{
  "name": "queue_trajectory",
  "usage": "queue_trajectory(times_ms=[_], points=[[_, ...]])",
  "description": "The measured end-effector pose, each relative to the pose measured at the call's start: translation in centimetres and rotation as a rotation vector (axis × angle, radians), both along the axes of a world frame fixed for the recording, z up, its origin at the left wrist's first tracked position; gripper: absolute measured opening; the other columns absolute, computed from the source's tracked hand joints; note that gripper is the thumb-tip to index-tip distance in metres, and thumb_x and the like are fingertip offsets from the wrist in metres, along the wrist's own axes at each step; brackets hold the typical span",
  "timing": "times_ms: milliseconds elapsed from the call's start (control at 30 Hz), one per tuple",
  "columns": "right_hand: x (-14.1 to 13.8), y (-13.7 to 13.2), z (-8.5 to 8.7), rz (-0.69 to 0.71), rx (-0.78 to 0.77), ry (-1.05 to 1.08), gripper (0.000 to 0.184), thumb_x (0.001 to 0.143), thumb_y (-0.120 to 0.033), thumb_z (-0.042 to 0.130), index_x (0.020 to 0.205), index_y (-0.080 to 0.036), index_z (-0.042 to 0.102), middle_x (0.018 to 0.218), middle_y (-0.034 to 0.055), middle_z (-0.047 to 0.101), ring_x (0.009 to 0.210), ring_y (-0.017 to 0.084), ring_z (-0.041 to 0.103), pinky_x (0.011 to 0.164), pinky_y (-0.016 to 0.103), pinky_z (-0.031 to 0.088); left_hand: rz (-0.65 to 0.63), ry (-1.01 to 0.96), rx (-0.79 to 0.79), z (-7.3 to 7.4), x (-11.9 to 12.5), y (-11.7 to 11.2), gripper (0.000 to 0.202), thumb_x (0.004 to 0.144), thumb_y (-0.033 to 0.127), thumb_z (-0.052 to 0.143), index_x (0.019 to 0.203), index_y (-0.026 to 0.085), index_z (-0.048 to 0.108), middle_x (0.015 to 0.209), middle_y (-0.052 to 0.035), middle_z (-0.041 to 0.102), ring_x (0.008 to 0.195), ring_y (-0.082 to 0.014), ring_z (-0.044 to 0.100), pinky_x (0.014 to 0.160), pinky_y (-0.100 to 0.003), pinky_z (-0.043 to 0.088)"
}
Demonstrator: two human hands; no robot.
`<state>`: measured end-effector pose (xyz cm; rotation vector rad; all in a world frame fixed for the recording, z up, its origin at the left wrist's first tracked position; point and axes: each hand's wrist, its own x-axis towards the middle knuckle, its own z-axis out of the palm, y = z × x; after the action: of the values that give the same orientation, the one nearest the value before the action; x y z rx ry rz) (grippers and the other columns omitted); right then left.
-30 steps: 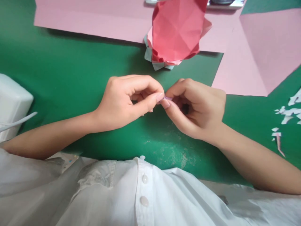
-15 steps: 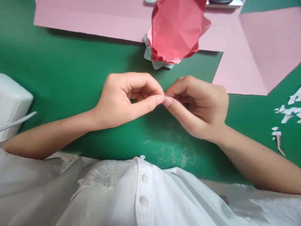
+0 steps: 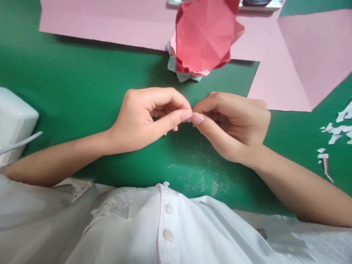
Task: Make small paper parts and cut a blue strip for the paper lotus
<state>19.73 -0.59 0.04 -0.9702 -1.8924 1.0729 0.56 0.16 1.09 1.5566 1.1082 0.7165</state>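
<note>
Mostly hidden scrap (image 3: 189, 120): a tiny pale sliver showing only between the two thumb tips; its shape cannot be told.
Left hand (image 3: 148, 117): clenched into a pinch, thumb and forefinger closed on the scrap, other fingers curled under.
Right hand (image 3: 233, 124): likewise pinching the scrap, its thumb tip touching the left thumb tip.
Green mat (image 3: 82, 84): directly beneath the fingers.
Folded red paper (image 3: 205, 36): just beyond the fingertips, upright on the mat.
Pink sheet (image 3: 104, 25): farther beyond the fingers, behind the red paper.
White cuttings (image 3: 338, 130): well apart, outward of the right knuckles.
White box (image 3: 15, 121): well apart, outward of the left wrist.
</note>
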Motion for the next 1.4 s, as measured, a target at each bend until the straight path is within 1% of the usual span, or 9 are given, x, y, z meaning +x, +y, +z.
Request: queue_trajectory(times_ms=[233,333,467,567,700,900,1133,1267,1400], points=[[0.09,0.12,0.06,-0.006,0.059,-0.013,0.014,0.083,-0.001,0.062,0.075,-0.013,0.06,0.061,-0.0024,0.053,0.05,0.002,0.037,0.046,0.018,0.031,0.003,0.004,0.012,-0.05,-0.01,-0.03,0.016,0.088,0.028,0.068,0.077,0.017,0.071,0.066,0.0009,0.07,0.054,-0.007,0.064,0.049,-0.016,0.052],[0.08,0.06,-0.01,-0.025,0.047,-0.024,0.014,0.084,-0.003,0.061,0.074,-0.013,0.06,0.06,-0.002,0.053,0.05,0.002,0.037,0.046,0.019,0.031,0.001,0.0,0.021,-0.07,-0.02,-0.05,0.011,0.086,0.023,0.069,0.077,0.016,0.071,0.067,0.0011,0.07,0.055,-0.006,0.064,0.048,-0.014,0.051],[0.04,-0.01,-0.01,-0.022,0.054,-0.03,0.014,0.085,-0.004,0.06,0.075,-0.014,0.061,0.06,-0.0013,0.056,0.05,0.004,0.04,0.046,0.02,0.032,0.002,-0.001,0.027,-0.12,0.0,-0.08,0.01,0.085,0.019,0.07,0.076,0.015,0.072,0.067,0.0008,0.07,0.055,-0.0055,0.064,0.048,-0.013,0.051],[0.03,-0.03,0.13,-0.021,0.045,-0.064,0.015,0.086,-0.004,0.06,0.075,-0.014,0.061,0.061,-0.0009,0.056,0.05,0.004,0.04,0.045,0.021,0.032,0.004,0.009,0.024,-0.19,0.0,-0.09,0.01,0.086,0.019,0.069,0.077,0.016,0.071,0.069,0.0,0.072,0.056,-0.0064,0.065,0.049,-0.014,0.052],[0.08,-0.11,0.12,-0.01,0.043,-0.079,0.016,0.089,-0.006,0.059,0.076,-0.015,0.06,0.061,-0.0025,0.054,0.05,0.004,0.039,0.047,0.022,0.033,-0.001,0.013,0.013,-0.21,-0.05,-0.09,0.011,0.086,0.021,0.067,0.078,0.016,0.071,0.072,-0.0014,0.073,0.057,-0.0074,0.066,0.049,-0.015,0.054],[0.3,-0.19,-0.32,0.008,0.013,-0.048,0.013,0.093,-0.012,0.056,0.082,-0.017,0.06,0.065,-0.001,0.06,0.054,0.006,0.05,0.048,0.021,0.037,-0.003,-0.015,0.008,-0.13,-0.08,-0.06,0.009,0.086,0.02,0.068,0.078,0.016,0.068,0.072,0.0001,0.071,0.058,-0.0063,0.065,0.05,-0.015,0.053],[0.23,-0.24,-0.33,-0.009,0.042,-0.092,0.013,0.092,-0.013,0.054,0.081,-0.019,0.059,0.064,-0.0025,0.059,0.051,0.008,0.049,0.049,0.024,0.038,-0.027,0.016,0.003,-0.14,-0.27,0.0,0.011,0.086,0.024,0.067,0.078,0.016,0.068,0.074,-0.0015,0.071,0.062,-0.0085,0.065,0.053,-0.018,0.053],[0.16,-0.3,-0.45,-0.015,0.068,-0.131,0.013,0.094,-0.019,0.054,0.082,-0.021,0.058,0.064,-0.0031,0.058,0.052,0.008,0.05,0.052,0.024,0.042,-0.036,0.049,0.039,-0.11,-0.36,-0.01,0.014,0.086,0.025,0.066,0.075,0.017,0.066,0.072,-0.0011,0.069,0.061,-0.0087,0.063,0.054,-0.02,0.052],[0.07,-0.32,-0.41,0.003,0.065,-0.152,0.012,0.095,-0.023,0.055,0.083,-0.02,0.058,0.066,-0.0029,0.06,0.053,0.008,0.052,0.053,0.023,0.043,-0.024,0.087,0.099,-0.15,-0.41,-0.13,0.014,0.084,0.025,0.068,0.073,0.018,0.064,0.069,-0.0004,0.065,0.058,-0.0087,0.059,0.051,-0.021,0.049]])
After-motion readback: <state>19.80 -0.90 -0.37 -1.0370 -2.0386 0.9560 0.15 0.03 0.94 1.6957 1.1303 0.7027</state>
